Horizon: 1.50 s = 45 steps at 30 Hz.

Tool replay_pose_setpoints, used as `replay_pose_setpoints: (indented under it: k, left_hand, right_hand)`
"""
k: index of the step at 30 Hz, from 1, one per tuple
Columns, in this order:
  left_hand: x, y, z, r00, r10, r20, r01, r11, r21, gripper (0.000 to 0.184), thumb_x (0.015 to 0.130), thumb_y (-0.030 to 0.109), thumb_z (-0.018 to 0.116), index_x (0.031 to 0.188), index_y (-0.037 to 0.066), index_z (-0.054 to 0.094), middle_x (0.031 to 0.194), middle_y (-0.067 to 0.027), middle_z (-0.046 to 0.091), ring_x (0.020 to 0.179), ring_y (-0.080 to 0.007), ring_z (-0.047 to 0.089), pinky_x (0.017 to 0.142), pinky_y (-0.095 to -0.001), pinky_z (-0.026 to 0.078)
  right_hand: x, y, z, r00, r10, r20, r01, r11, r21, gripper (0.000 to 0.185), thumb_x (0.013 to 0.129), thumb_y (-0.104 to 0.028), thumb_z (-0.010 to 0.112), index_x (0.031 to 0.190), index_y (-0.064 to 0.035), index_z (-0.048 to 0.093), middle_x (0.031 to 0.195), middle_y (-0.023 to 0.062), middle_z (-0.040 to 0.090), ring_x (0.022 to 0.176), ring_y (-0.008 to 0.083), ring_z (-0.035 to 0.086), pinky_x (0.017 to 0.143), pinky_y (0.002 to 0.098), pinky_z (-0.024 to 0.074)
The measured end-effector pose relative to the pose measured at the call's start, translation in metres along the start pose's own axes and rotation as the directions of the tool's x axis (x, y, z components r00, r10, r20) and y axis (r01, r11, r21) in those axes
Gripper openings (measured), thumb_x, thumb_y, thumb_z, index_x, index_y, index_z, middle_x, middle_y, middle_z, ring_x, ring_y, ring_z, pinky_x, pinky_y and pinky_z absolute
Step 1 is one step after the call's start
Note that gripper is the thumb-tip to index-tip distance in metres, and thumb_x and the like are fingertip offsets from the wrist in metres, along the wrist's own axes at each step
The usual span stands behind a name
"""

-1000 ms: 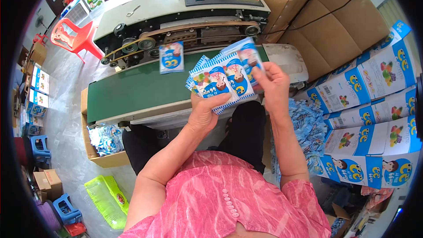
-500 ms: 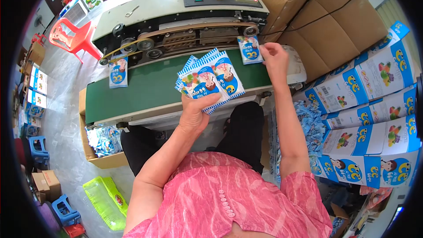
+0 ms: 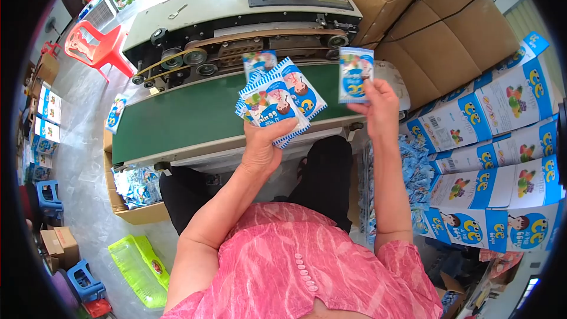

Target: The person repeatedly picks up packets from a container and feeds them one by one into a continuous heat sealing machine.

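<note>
My left hand is closed on a fanned stack of blue and white packets, with the thumb on top. Between the thumb and fingers of my right hand is a single packet, upright near the right end of the green belt. Partly behind the stack, another packet lies at the belt's back edge, by the sealing machine. One more packet is tilted at the belt's left end.
Below the belt's left end stands a carton holding packets. A heap of packets lies right of my legs, beside printed cartons. A green basket and a red chair stand left.
The packet at the belt's left has travelled to its end. Another has moved left from the right end to behind the stack. My right hand now holds a new packet.
</note>
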<state>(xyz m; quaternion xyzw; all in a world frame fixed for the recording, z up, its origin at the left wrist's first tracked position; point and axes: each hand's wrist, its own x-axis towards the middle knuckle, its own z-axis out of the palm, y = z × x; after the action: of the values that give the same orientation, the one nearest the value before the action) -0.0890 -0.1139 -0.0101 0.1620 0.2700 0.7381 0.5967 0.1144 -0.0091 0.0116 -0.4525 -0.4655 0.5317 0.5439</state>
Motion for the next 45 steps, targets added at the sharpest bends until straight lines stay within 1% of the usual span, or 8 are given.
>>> replay_pose_setpoints:
  k: [10,13,16,21,33,37,40,45]
  left_hand:
    - [-0.004,0.004,-0.001,0.995,-0.076,0.070,0.077,0.997,-0.007,0.059,0.064,-0.008,0.070,0.119,0.003,0.050,0.109,-0.0085,0.062,0.100,-0.0223,0.063,0.088,-0.0375,0.052]
    - [-0.003,0.008,-0.001,0.995,-0.074,0.071,0.076,0.997,-0.022,0.062,0.063,-0.008,0.071,0.120,0.003,0.050,0.109,-0.0089,0.062,0.101,-0.0222,0.063,0.088,-0.0378,0.052]
    - [-0.004,0.007,-0.002,0.995,-0.058,0.078,0.061,0.997,-0.037,0.063,0.063,-0.008,0.071,0.121,0.004,0.050,0.109,-0.0087,0.062,0.102,-0.0224,0.062,0.089,-0.0382,0.051]
    - [-0.005,0.001,0.001,0.990,-0.085,0.111,0.084,0.996,0.009,0.063,0.063,-0.008,0.071,0.121,0.004,0.049,0.109,-0.0085,0.061,0.101,-0.0225,0.062,0.089,-0.0374,0.052]
    - [-0.007,-0.001,-0.002,0.991,-0.092,0.101,0.094,0.996,-0.010,0.059,0.064,-0.009,0.069,0.119,0.004,0.051,0.105,-0.0075,0.062,0.096,-0.0211,0.063,0.085,-0.0353,0.053]
    - [-0.008,0.000,-0.002,0.986,-0.123,0.113,0.124,0.992,0.002,0.059,0.064,-0.009,0.069,0.119,0.004,0.052,0.105,-0.0075,0.062,0.097,-0.0210,0.063,0.086,-0.0354,0.052]
    - [-0.006,0.007,-0.002,0.985,-0.125,0.118,0.126,0.992,0.000,0.059,0.064,-0.009,0.069,0.119,0.004,0.052,0.106,-0.0075,0.062,0.097,-0.0211,0.063,0.087,-0.0357,0.052]
    - [-0.011,0.009,0.000,0.979,-0.137,0.154,0.134,0.991,0.030,0.060,0.063,-0.009,0.068,0.119,0.003,0.052,0.106,-0.0079,0.062,0.099,-0.0217,0.063,0.088,-0.0362,0.052]
  right_hand:
    - [0.081,0.036,-0.003,0.996,0.076,-0.054,-0.085,0.977,-0.195,0.017,0.087,-0.016,0.065,0.092,-0.0003,0.062,0.084,0.0064,0.065,0.068,0.0146,0.064,0.054,0.0264,0.0541]
    - [0.069,0.029,0.001,0.932,-0.357,0.067,0.315,0.704,-0.637,0.016,0.085,-0.017,0.068,0.092,-0.0027,0.066,0.084,0.0038,0.065,0.067,0.0114,0.060,0.055,0.0229,0.0498]
    - [0.006,-0.013,0.028,0.948,0.024,0.319,0.086,0.942,-0.325,0.014,0.085,-0.015,0.067,0.095,-0.0046,0.068,0.084,0.0021,0.064,0.067,0.0083,0.056,0.058,0.0215,0.0469]
    - [-0.032,-0.017,0.043,0.819,-0.251,0.516,0.426,0.869,-0.253,0.014,0.087,-0.013,0.065,0.097,-0.0040,0.068,0.085,0.0026,0.065,0.070,0.0085,0.057,0.063,0.0225,0.0479]
    - [0.054,0.023,-0.030,0.986,0.030,-0.165,-0.037,0.999,-0.036,0.019,0.091,-0.013,0.059,0.096,0.0045,0.062,0.081,0.0081,0.065,0.066,0.0138,0.065,0.052,0.0236,0.0554]
    - [0.072,0.033,-0.013,0.994,0.072,-0.086,-0.086,0.983,-0.165,0.019,0.089,-0.016,0.061,0.095,0.0021,0.064,0.083,0.0058,0.066,0.066,0.0120,0.063,0.052,0.0235,0.0532]
    - [0.065,0.019,0.003,0.943,-0.331,0.039,0.260,0.658,-0.707,0.018,0.087,-0.018,0.065,0.093,-0.0005,0.067,0.083,0.0037,0.066,0.066,0.0098,0.061,0.054,0.0231,0.0508]
    - [-0.015,-0.010,0.040,0.899,-0.059,0.433,0.218,0.919,-0.328,0.018,0.087,-0.020,0.066,0.092,-0.0020,0.069,0.082,0.0009,0.066,0.067,0.0080,0.059,0.058,0.0217,0.0486]
